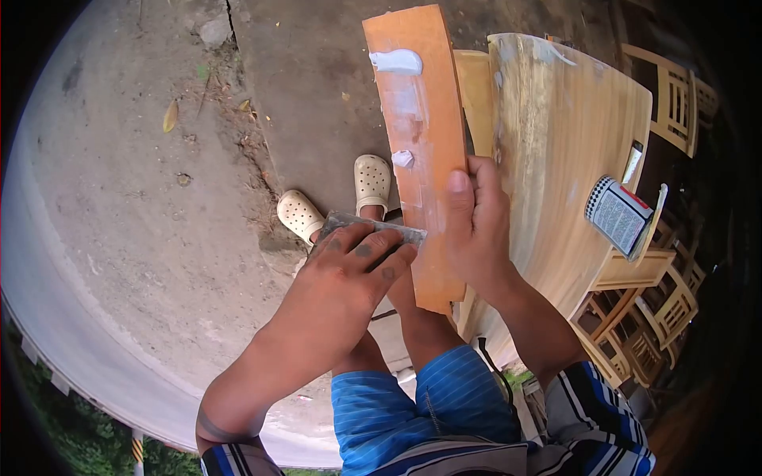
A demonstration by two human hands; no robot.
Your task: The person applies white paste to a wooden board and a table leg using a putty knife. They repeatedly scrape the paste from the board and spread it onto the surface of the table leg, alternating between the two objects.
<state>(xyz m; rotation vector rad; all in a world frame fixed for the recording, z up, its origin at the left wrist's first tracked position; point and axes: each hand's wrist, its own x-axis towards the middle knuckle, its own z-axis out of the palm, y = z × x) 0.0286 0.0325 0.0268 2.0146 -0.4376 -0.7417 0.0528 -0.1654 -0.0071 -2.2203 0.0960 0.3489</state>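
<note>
My right hand (481, 226) is closed around the side of a long orange-brown board (436, 87), thumb lying across its face. A thick white smear of putty-like paste (398, 62) sits near the board's far end. Lower down are a small pale lump (402, 159) and thin whitish streaks. My left hand (343, 266) is closed on a flat grey scraper blade (349, 222). Its right end touches or nearly touches the board's left edge, close to my right thumb. The fingers and palm hide much of the blade.
To the right stands a large pale wooden panel (563, 135). A labelled can (619, 214) rests on it, with a small white-and-black object (633, 162) nearby. Wooden chairs (675, 99) stand beyond. Below are cream clogs (371, 182) on concrete ground (151, 206).
</note>
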